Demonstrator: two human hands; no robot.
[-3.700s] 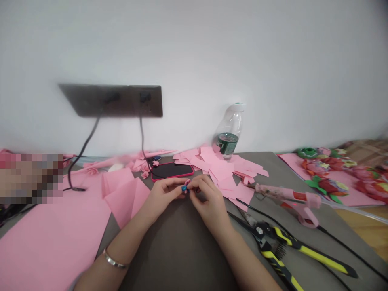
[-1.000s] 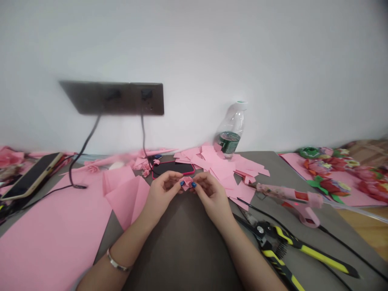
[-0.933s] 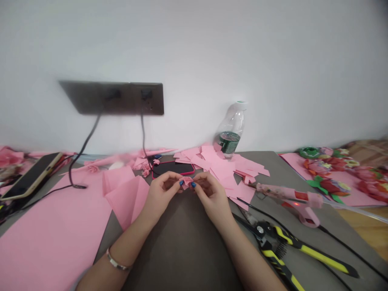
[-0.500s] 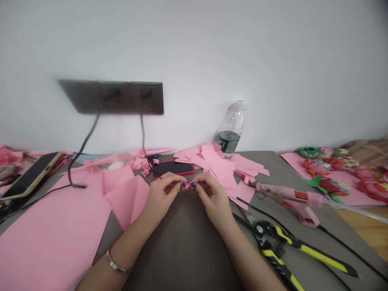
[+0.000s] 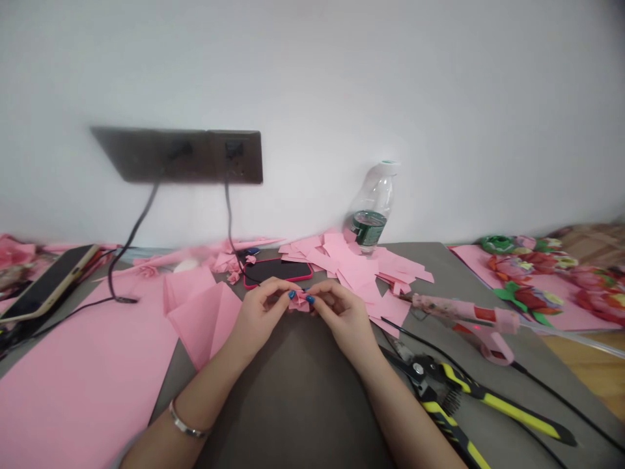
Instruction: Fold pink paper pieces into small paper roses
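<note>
Presently, the grey matte desk [image 5: 293, 404] carries all items. A large, smooth pink paper sheet [image 5: 83, 384] lies flat on its left part. A dark rectangular socket panel [image 5: 180, 155] is fixed to the white wall, with two black cables [image 5: 228, 221] hanging from it. A pair of cutters [image 5: 469, 397] with yellow-and-black handles lies right of the forearms, and a pink glue gun [image 5: 463, 316] lies just beyond. A clear plastic bottle [image 5: 371, 208] with a green label stands at the wall, behind a loose heap of pink paper squares [image 5: 361, 270]. A flat phone [image 5: 278, 270] in a red case lies beside that heap. The left hand [image 5: 258, 316] and right hand [image 5: 342, 316] meet near the phone. Each grip is clenched, thumb and fingertips pinching the small, creased folded pink paper piece [image 5: 301, 299] between them, just above the desk.
</note>
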